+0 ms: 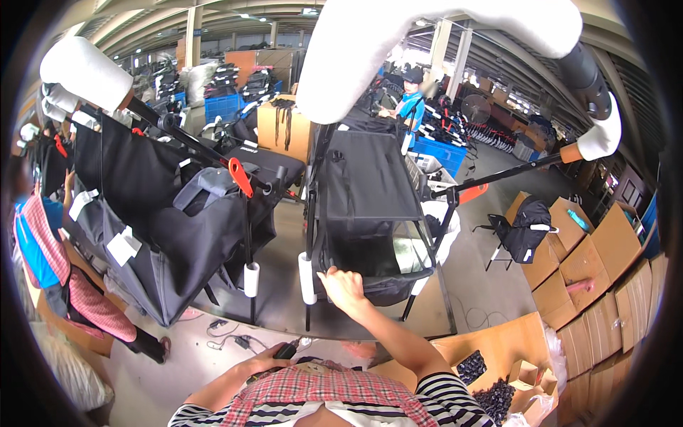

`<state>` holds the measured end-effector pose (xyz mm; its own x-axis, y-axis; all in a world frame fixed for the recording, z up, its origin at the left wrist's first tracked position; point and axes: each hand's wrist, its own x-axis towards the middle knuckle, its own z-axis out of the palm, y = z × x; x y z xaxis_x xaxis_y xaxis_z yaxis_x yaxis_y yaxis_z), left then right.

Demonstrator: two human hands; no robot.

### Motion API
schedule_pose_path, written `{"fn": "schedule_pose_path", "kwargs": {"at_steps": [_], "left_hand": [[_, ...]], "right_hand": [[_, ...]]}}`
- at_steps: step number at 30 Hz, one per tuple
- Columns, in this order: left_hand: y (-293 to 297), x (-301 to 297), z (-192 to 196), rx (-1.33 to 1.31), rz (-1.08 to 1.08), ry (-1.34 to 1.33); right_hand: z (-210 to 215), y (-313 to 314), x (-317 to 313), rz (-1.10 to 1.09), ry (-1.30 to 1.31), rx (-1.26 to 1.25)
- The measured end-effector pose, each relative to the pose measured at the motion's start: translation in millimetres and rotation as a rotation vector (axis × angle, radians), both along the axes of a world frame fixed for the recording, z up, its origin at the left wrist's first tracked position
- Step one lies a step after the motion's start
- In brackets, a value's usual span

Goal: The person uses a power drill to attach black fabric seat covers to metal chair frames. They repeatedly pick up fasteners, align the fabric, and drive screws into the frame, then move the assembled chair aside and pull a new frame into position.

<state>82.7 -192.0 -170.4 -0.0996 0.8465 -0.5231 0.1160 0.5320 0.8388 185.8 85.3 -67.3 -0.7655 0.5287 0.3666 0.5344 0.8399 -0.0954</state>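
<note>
A stroller frame with black fabric (373,174) stands straight ahead of me, its handlebar (455,11) wrapped in white. White sleeves cover parts of its legs. My right hand (344,287) is closed at the near left corner of the lower basket (377,288), gripping its black rim; the fingertips are partly hidden. Low in the view, close to my body, my left hand (267,361) wraps round a black handheld tool (286,351), mostly covered by the hand. To the left stands another stroller with black fabric (192,235) and a red lever (240,177).
A person in a checked apron (43,220) stands at far left, another in blue (409,107) beyond the stroller. Cables (238,341) lie below. Cardboard boxes (590,270) line the right side, with a small folded stroller (523,231) nearby. Small black parts (494,398) sit at lower right.
</note>
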Motion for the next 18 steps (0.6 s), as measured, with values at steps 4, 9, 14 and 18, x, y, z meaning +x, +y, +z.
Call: {"fn": "schedule_pose_path", "kwargs": {"at_steps": [4,9,14,18], "left_hand": [[-5,16,-1,0.024,0.057,0.010],[-14,43,15,0.001,0.067,-0.023],[-21,59,5,-0.004,0.216,-0.148],[-20,65,1,-0.090,0.367,-0.432]], "right_hand": [[6,2,9,0.047,0.016,-0.038],[7,38,8,0.002,0.009,0.011],[4,26,36,-0.066,-0.074,-0.045],[13,1,66,0.125,0.102,-0.036]]}}
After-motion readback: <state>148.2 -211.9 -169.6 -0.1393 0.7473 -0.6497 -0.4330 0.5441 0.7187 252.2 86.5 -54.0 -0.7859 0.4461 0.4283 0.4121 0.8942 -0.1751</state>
